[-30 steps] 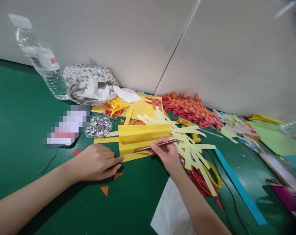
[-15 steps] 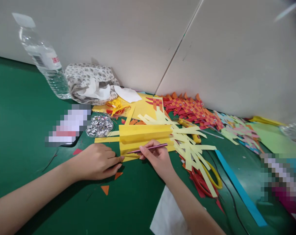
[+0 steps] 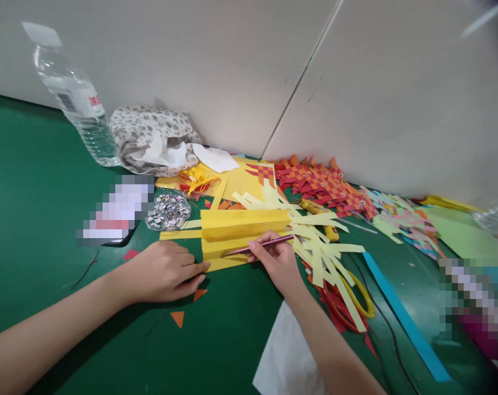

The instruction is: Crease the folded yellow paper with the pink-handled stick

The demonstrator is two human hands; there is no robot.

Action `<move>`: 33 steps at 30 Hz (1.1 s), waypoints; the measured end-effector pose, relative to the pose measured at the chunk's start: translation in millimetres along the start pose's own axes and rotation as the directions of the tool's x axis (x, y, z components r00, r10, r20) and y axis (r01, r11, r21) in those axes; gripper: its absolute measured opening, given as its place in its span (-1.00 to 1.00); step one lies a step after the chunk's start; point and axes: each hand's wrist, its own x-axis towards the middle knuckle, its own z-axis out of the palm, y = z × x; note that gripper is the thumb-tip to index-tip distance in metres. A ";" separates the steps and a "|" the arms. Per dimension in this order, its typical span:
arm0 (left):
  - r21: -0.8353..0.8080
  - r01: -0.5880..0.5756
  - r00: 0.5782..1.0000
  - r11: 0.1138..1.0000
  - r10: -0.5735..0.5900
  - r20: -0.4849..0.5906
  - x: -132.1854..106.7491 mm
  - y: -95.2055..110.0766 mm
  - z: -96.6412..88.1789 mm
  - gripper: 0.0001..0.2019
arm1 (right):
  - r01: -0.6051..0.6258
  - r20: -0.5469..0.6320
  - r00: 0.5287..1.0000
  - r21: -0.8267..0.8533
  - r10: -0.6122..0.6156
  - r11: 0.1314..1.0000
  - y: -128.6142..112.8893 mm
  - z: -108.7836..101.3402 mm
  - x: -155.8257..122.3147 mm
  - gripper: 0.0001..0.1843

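Note:
A creased sheet of yellow paper lies on the green table, its lower edge towards me. My left hand has its fingers curled, and the index fingertip presses on the paper's lower left corner. Between the fingers and thumb of my right hand is a slim maroon pen, its tip on the lower part of the sheet. The tip is too small to make out. Yellow strips stick out from under the sheet's left side.
Pale yellow strips and scissors lie to the right, near a blue strip. Woven paper fish are heaped by the wall. Leftward are a bag of googly eyes, a phone and a water bottle.
My right hand has slid rightward along the paper with the pen, and the pen tip has moved right too. My left hand stays at the paper's corner.

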 end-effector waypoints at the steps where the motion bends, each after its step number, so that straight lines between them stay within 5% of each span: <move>1: 0.004 -0.003 1.000 1.000 0.003 0.000 -0.2 0.1 0.1 -0.78 | 0.007 -0.019 1.000 -0.009 -0.007 1.000 -0.5 -2.8 0.4 -0.63; 6: 0.109 -0.058 0.998 0.992 0.057 0.014 1.1 2.3 -0.1 -0.78 | -0.003 -0.063 0.998 0.015 0.004 1.000 -6.1 -0.8 -1.6 -0.61; 10: 0.193 -0.122 0.992 0.974 0.116 0.042 2.5 4.6 -1.5 -0.78 | -0.048 0.029 0.998 0.044 0.047 0.998 -7.9 13.5 -4.9 -0.64; 20: 0.194 -0.115 0.993 0.974 0.109 0.041 3.2 5.6 -2.3 -0.76 | -0.074 0.135 0.988 0.031 0.069 0.997 -4.3 21.8 -6.5 -0.70; 33: 0.172 -0.086 0.996 0.981 0.080 0.040 3.0 6.0 -1.6 -0.78 | -0.086 0.073 0.994 0.024 0.084 0.996 -4.6 15.5 -2.8 -0.63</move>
